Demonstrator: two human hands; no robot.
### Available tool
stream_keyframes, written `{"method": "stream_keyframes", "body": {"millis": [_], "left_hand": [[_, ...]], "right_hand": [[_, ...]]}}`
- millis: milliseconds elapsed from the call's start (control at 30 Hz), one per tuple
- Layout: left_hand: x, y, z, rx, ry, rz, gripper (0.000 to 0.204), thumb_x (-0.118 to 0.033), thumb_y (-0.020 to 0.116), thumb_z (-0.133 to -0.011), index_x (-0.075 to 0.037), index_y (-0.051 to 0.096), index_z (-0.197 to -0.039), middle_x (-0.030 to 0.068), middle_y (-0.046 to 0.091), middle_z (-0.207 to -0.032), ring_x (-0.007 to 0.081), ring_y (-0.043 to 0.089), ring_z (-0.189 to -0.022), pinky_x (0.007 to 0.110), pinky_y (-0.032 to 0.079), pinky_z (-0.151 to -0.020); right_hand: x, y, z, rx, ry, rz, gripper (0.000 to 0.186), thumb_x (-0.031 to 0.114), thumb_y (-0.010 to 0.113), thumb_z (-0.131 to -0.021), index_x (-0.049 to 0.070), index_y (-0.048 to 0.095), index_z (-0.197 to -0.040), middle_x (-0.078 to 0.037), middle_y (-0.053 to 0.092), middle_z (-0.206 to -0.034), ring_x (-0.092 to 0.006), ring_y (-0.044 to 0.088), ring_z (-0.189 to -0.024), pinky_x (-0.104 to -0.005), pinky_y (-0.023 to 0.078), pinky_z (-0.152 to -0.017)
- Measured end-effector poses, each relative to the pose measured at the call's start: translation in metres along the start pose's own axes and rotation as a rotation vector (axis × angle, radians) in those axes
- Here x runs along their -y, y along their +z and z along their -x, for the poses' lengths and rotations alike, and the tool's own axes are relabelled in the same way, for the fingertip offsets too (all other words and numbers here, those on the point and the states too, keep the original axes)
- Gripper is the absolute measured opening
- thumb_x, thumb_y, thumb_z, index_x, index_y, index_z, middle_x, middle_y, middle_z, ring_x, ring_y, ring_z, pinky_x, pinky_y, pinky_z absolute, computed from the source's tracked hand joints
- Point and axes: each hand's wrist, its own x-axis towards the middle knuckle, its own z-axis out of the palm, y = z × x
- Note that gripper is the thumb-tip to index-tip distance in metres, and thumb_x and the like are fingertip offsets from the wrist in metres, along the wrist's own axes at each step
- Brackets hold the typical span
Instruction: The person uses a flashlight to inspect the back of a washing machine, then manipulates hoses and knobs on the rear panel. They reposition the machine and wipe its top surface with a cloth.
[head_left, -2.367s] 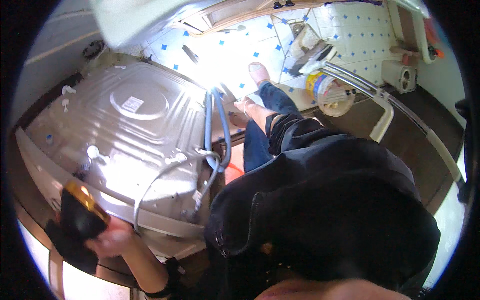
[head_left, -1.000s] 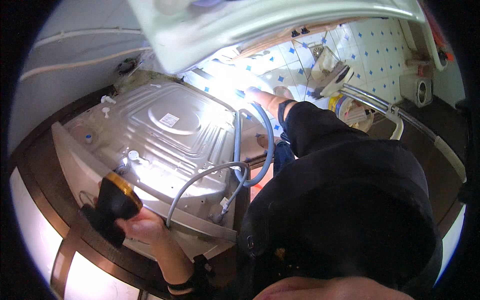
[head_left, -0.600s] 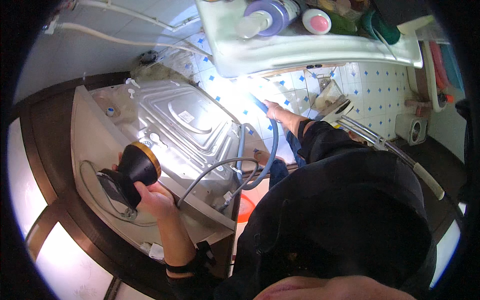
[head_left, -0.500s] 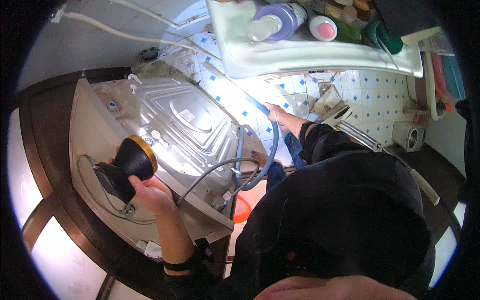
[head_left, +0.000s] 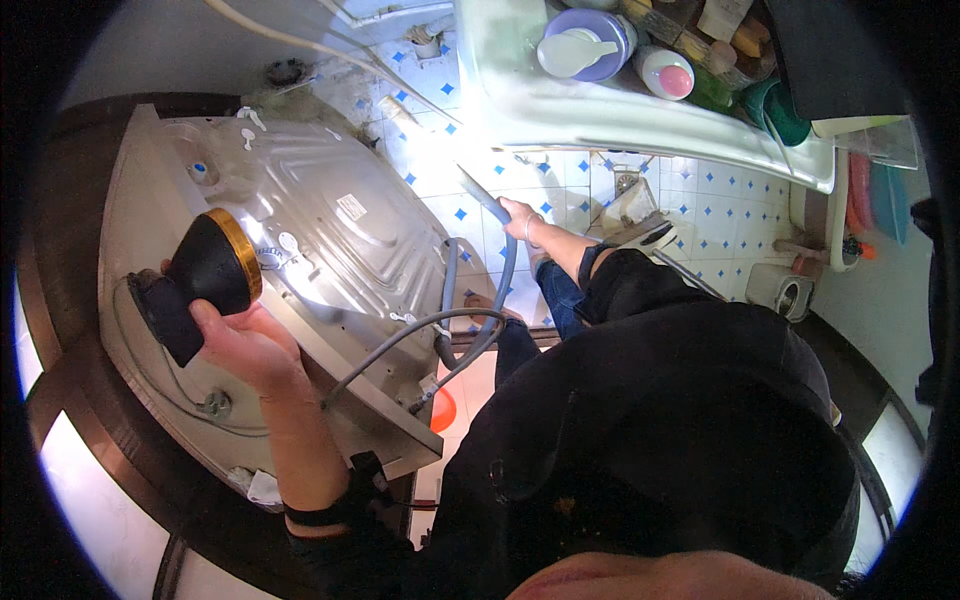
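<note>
My left hand (head_left: 245, 335) is closed around a black flashlight with a gold rim (head_left: 210, 265), held over the near edge of a metal appliance panel, which looks like a washing machine's back (head_left: 330, 250). My right hand (head_left: 518, 220) grips a grey drain hose (head_left: 485, 195), whose far part points into a very bright patch of light on the tiled floor (head_left: 455, 225). The hose loops down beside the appliance, where a thinner grey hose (head_left: 370, 350) crosses it. A cord with a plug (head_left: 216, 405) hangs on the appliance's near side below the flashlight.
A white basin (head_left: 660, 140) holding bottles and cups juts across the top. White pipes (head_left: 270, 30) run along the left wall. A floor drain (head_left: 625, 183) and mop (head_left: 640, 235) lie ahead. My feet stand beside the appliance, near an orange bowl (head_left: 440, 410).
My right hand has reached forward and taken the grey hose, whose end now extends along the floor. The flashlight stays in my left hand. The view has shifted, showing more of the basin.
</note>
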Motion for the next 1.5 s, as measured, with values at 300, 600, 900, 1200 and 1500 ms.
{"method": "stream_keyframes", "body": {"millis": [300,600,900,1200,1500], "left_hand": [[0.009,0.000,-0.005,-0.012,0.083,-0.014,0.044,-0.025,0.040,-0.091,0.007,0.044,-0.120,0.0153,0.056,-0.116,0.0254,0.056,-0.107,0.037,0.040,-0.098],[0.012,-0.003,-0.005,-0.081,0.054,0.012,0.043,-0.023,0.042,-0.089,0.004,0.045,-0.122,0.0146,0.056,-0.117,0.0261,0.055,-0.108,0.039,0.040,-0.098],[0.011,0.000,-0.003,-0.040,0.034,-0.050,0.060,-0.035,0.047,-0.086,0.000,0.034,-0.133,0.0143,0.045,-0.130,0.0265,0.046,-0.119,0.041,0.033,-0.103],[0.005,0.002,0.001,0.096,-0.029,-0.091,0.070,-0.043,0.051,-0.083,0.000,0.031,-0.135,0.0156,0.042,-0.132,0.0295,0.045,-0.119,0.043,0.034,-0.103],[0.007,0.003,0.001,0.129,-0.022,-0.068,0.069,-0.030,0.049,-0.077,0.001,0.026,-0.135,0.0257,0.040,-0.129,0.0381,0.041,-0.121,0.048,0.035,-0.102]], "right_hand": [[0.008,0.013,0.009,-0.075,-0.161,-0.095,0.031,-0.002,0.058,-0.068,0.006,0.054,-0.097,-0.019,0.060,-0.089,-0.0345,0.059,-0.089,-0.0401,0.047,-0.074],[0.034,0.006,0.012,-0.061,-0.235,-0.156,0.037,-0.002,0.057,-0.068,0.005,0.056,-0.105,-0.018,0.061,-0.097,-0.0329,0.059,-0.095,-0.0361,0.047,-0.081],[0.030,0.019,0.009,-0.047,-0.140,-0.054,0.040,0.007,0.060,-0.076,0.001,0.053,-0.115,-0.021,0.056,-0.115,-0.0315,0.055,-0.107,-0.0337,0.043,-0.092],[0.035,0.020,0.007,-0.157,-0.246,-0.116,0.015,0.003,0.058,-0.073,0.006,0.050,-0.086,-0.014,0.057,-0.082,-0.0340,0.059,-0.084,-0.0396,0.046,-0.071],[0.033,0.024,-0.001,-0.018,-0.289,0.066,0.028,0.006,0.059,-0.074,0.003,0.055,-0.102,-0.018,0.059,-0.101,-0.0344,0.057,-0.096,-0.0393,0.047,-0.079]]}}
